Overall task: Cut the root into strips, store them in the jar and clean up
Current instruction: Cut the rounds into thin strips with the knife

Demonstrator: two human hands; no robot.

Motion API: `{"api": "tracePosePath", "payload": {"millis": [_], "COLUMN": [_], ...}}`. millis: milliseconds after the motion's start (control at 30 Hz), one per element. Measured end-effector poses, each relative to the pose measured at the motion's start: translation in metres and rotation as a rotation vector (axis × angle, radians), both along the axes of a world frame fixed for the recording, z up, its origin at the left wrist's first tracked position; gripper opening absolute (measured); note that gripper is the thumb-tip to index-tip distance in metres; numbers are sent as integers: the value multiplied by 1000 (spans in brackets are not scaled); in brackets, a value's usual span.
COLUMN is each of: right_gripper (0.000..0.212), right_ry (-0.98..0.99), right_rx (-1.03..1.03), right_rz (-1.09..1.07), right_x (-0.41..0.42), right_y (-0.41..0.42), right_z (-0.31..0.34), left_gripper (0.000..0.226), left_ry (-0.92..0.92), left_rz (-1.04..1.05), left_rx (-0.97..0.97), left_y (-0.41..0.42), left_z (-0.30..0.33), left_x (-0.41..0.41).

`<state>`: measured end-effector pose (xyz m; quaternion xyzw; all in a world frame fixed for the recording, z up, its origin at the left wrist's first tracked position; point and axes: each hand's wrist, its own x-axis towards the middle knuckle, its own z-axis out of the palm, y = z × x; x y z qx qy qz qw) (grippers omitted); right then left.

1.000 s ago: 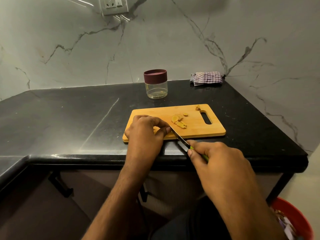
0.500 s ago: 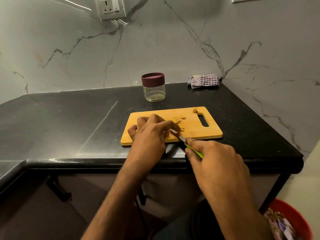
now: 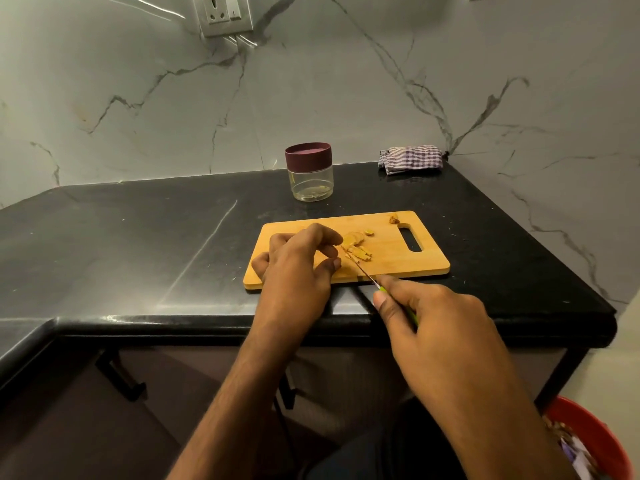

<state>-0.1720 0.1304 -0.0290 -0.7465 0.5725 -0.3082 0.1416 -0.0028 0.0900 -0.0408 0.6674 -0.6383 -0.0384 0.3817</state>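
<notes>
Left hand [image 3: 298, 268] fingers now lifted, loosely curled, grasping nothing; right hand [image 3: 440, 327] clenched around knife [image 3: 360, 268]. Root slices [image 3: 355, 245] uncovered on cutting board [image 3: 388, 261]. Probably repositioning between cuts; jar [image 3: 310, 173] capped, well behind.

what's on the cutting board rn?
Cutting board carries yellow root pieces, a scrap by its handle slot, and the left hand, which hides whatever lies beneath it.

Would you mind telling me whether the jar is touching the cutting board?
Apart. The head view shows bare black counter between the jar and the cutting board's far edge.
</notes>
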Motion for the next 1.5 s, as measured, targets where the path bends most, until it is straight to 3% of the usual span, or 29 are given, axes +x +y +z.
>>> {"api": "tracePosePath", "payload": {"millis": [367, 800, 1100, 1267, 1500], "right_gripper": [33, 42, 41, 41, 42], "right_ry": [-53, -134, -93, -13, 52], "right_rx": [14, 5, 20, -30, 31], "right_rz": [67, 124, 97, 34, 91], "right_x": [9, 9, 16, 31, 19], "right_y": [-4, 0, 0, -13, -9], "right_z": [-11, -10, -10, -11, -6], "left_gripper": [10, 6, 5, 21, 16], "left_ry": [87, 190, 130, 108, 129], "left_rz": [96, 61, 99, 85, 80], "left_rx": [-80, -43, -54, -57, -36], "left_y": [1, -4, -3, -1, -2], "left_z": [-4, -4, -2, 0, 0], "left_x": [3, 8, 7, 6, 6]}}
